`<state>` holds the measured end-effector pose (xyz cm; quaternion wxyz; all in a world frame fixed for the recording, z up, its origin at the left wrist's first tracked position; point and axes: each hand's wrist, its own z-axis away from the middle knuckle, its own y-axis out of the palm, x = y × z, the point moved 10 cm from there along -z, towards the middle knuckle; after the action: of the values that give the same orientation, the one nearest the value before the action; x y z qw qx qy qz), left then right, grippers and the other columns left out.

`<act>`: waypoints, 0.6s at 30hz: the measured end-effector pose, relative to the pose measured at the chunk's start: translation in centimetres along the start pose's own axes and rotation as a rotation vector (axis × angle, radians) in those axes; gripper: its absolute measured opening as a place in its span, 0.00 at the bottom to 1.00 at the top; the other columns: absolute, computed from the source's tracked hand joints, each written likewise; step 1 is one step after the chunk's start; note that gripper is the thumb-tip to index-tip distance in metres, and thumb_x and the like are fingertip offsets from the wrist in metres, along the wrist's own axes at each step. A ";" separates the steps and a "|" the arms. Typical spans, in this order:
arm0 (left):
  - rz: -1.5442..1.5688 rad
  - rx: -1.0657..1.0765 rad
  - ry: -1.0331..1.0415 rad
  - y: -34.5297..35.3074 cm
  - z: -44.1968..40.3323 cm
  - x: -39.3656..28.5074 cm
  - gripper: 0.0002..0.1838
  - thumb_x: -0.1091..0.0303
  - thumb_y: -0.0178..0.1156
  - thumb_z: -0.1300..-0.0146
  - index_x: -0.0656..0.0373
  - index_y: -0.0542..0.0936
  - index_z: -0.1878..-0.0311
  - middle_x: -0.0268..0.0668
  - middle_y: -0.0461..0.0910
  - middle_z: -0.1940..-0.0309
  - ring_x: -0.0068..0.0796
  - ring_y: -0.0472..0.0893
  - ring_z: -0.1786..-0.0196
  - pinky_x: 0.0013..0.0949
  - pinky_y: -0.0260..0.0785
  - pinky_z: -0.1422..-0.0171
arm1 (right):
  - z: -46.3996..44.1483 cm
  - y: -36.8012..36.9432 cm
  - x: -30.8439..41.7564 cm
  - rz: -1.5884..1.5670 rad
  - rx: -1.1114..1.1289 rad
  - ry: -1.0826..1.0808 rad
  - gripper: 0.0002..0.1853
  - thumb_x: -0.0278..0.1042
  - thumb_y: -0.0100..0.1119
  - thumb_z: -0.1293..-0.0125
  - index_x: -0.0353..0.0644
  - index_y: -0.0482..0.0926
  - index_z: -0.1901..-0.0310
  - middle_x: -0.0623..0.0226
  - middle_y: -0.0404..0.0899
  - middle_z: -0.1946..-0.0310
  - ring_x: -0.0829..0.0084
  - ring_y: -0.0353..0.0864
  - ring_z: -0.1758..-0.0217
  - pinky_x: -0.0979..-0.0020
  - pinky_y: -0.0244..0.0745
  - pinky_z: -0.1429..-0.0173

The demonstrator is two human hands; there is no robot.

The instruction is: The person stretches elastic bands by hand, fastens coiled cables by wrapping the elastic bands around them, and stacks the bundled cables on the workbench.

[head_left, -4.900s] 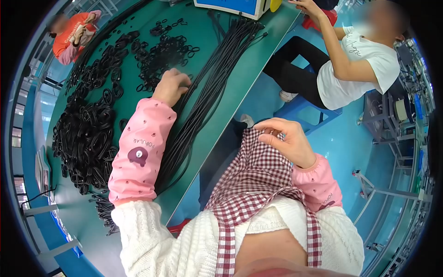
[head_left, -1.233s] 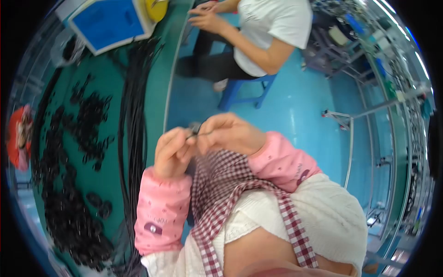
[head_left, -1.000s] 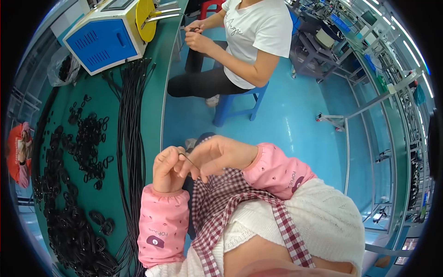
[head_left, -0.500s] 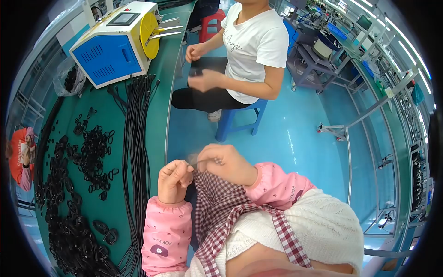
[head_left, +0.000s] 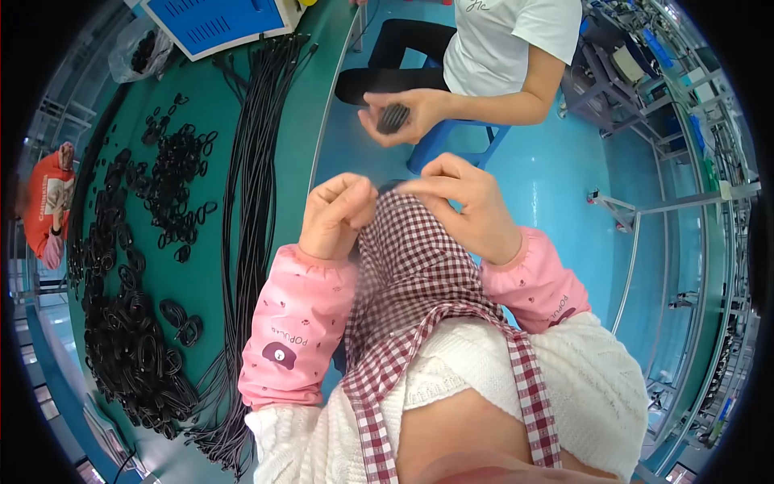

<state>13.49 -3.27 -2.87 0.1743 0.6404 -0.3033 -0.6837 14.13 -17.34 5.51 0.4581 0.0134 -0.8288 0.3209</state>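
Observation:
My left hand (head_left: 334, 216) is raised over my lap, beside the table edge, its fingers curled into a pinch. Whatever lies in that pinch is hidden. Facing it, my right hand (head_left: 469, 208) has its fingers bent and its fingertips drawn together, pointing at the left hand. The right fingertips are blurred, with a small dark patch beside them that I cannot identify. A gap separates the two hands. Below them, the checked apron (head_left: 419, 258) covers my lap. Long black cables (head_left: 256, 153) lie in a bundle on the table left of my left hand.
Black coiled cables (head_left: 133, 347) and small black rings (head_left: 173, 185) cover parts of the green table (head_left: 205, 266). A blue-and-white machine (head_left: 218, 24) stands at its far end, near a clear plastic bag (head_left: 139, 52). Ahead, a seated co-worker's hand (head_left: 427, 113) holds a dark ridged bundle (head_left: 393, 119).
My hands have moved apart; a thin dark piece showed between them before. The view has tilted down. The co-worker's hand has turned palm up, showing the dark bundle.

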 end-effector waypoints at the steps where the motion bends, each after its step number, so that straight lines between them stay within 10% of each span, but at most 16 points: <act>1: -0.004 -0.025 0.028 0.2 -0.7 -0.5 0.11 0.64 0.58 0.30 0.64 0.78 0.64 0.25 0.64 0.79 0.17 0.61 0.78 0.23 0.51 0.71 | -0.2 -0.7 0.7 0.122 -0.098 -0.019 0.17 0.18 0.59 0.42 0.46 0.83 0.51 0.67 0.78 0.64 0.71 0.80 0.68 0.72 0.74 0.64; 10: -0.256 -0.266 0.162 -0.9 -5.1 -2.2 0.11 0.64 0.59 0.30 0.63 0.81 0.65 0.28 0.75 0.76 0.13 0.65 0.79 0.20 0.54 0.74 | -2.6 -3.3 -0.4 0.362 -0.341 -0.049 0.17 0.16 0.55 0.40 0.41 0.81 0.49 0.55 0.74 0.51 0.60 0.82 0.57 0.66 0.77 0.55; 18: -0.829 -0.438 0.261 -2.3 -6.9 -0.7 0.13 0.63 0.60 0.31 0.64 0.80 0.66 0.29 0.77 0.77 0.14 0.72 0.79 0.19 0.61 0.77 | -3.5 -1.6 -2.0 0.653 -0.333 -0.061 0.16 0.21 0.59 0.47 0.45 0.83 0.56 0.67 0.77 0.55 0.61 0.80 0.59 0.62 0.75 0.58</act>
<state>20.67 -2.44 -3.80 0.0544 0.7358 0.1529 -0.6574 18.47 -17.20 6.07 0.3025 -0.3170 -0.8436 0.3105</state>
